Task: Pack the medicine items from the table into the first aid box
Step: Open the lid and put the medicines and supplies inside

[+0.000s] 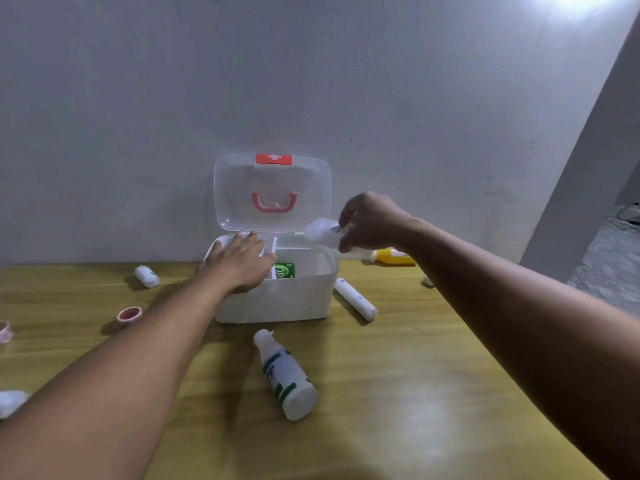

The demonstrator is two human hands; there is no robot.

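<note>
Right hand holds white bottle above first aid box.

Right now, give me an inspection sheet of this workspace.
Surface: wooden table, lit by glare.
Job's things: box open, lid up, green pack inside; bottle lying in front; tube beside box; yellow item behind; roll at left.
Clutter: pink cap.
Grips: left hand flat on the box tray; right hand holds a white item over the box.
Cables: one at far right.
Surroundings: bare grey wall.
</note>
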